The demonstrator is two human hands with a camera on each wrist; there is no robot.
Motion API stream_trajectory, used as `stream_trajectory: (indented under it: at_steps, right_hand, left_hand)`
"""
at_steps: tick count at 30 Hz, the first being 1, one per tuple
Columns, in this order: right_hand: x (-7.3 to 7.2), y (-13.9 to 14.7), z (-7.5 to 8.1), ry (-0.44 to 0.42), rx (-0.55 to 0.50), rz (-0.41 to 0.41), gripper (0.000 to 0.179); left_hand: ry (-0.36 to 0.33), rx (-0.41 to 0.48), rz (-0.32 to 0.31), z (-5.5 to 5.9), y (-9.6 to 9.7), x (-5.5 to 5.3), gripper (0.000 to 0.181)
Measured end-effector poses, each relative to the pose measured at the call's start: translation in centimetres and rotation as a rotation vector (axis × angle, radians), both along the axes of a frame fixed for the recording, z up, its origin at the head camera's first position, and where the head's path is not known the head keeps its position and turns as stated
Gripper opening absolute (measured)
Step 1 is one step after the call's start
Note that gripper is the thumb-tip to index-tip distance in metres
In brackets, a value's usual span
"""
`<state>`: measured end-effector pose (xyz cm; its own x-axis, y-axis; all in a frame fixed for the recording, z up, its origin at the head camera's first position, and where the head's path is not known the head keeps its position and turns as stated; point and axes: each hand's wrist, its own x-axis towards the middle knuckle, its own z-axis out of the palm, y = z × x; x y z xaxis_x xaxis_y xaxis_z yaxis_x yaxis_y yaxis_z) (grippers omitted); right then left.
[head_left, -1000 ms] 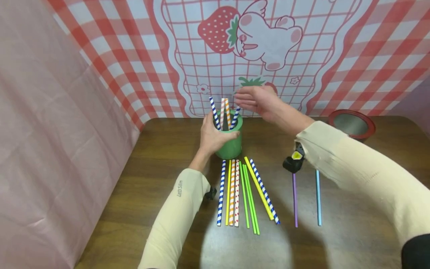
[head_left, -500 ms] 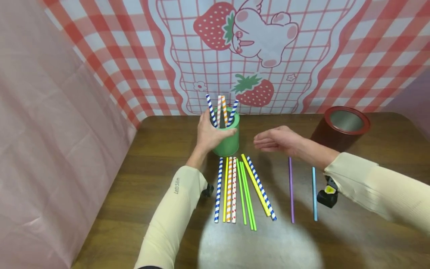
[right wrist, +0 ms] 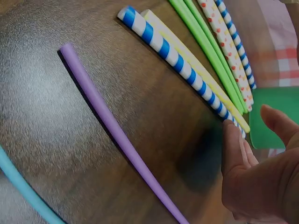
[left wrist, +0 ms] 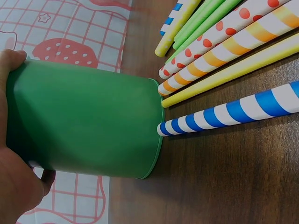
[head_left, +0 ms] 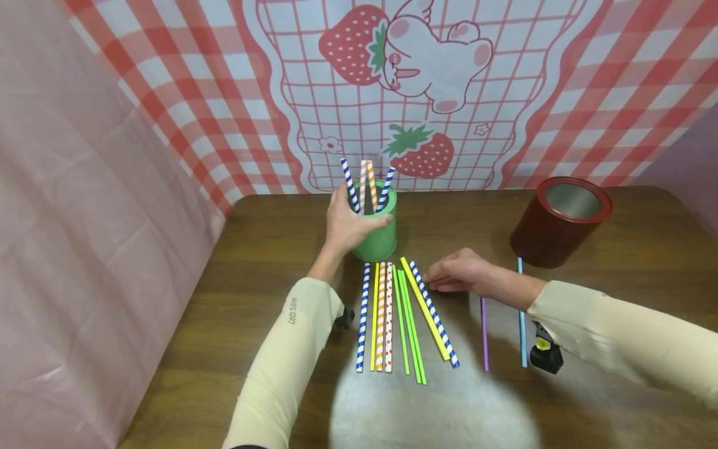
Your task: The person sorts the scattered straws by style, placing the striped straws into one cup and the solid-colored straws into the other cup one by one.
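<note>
My left hand (head_left: 343, 226) grips a green can (head_left: 378, 242) near its rim, fingers behind and thumb across the front. Upright in the can stand two blue-striped straws, a pink-striped straw (head_left: 363, 181) and an orange-striped straw (head_left: 372, 184). My right hand (head_left: 461, 273) is low over the table, its fingertips right at the upper end of a blue-and-white striped straw (head_left: 434, 315). In the right wrist view the fingers look straight and the thumb stands apart from them. A yellow straw (head_left: 422, 300) lies along that striped straw's left side.
Several more straws lie before the can: green (head_left: 411, 330), red-dotted (head_left: 389, 324), orange-striped (head_left: 381, 324), yellow (head_left: 374, 324) and blue-striped (head_left: 363, 324). Purple (head_left: 485, 337) and light blue straws (head_left: 522, 330) lie further right. A dark red can (head_left: 546, 231) stands at the back right.
My right hand has come down from beside the green can's straw tops to the striped straw on the table. My left hand keeps its grip on the can.
</note>
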<state>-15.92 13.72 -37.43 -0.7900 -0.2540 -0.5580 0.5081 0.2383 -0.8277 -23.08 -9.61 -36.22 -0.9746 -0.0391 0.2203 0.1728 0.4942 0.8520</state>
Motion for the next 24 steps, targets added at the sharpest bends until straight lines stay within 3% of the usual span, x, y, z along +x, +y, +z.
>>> stream_trajectory:
  at_steps: [10, 17, 24]
  right_hand:
    - [0.7, -1.4, -1.7, 0.095, 0.136, -0.038, 0.046]
    - [0.8, -1.8, -2.3, 0.169, 0.205, -0.063, 0.043]
    - [0.9, -2.0, -2.5, 0.187, 0.253, -0.074, 0.040]
  left_hand:
    - [0.003, 0.008, -0.007, 0.1, 0.0, 0.1, 0.091]
    - [-0.002, 0.010, -0.005, 0.2, 0.1, 0.1, 0.093]
    - [-0.010, 0.008, -0.001, 0.0, 0.0, 0.2, 0.093]
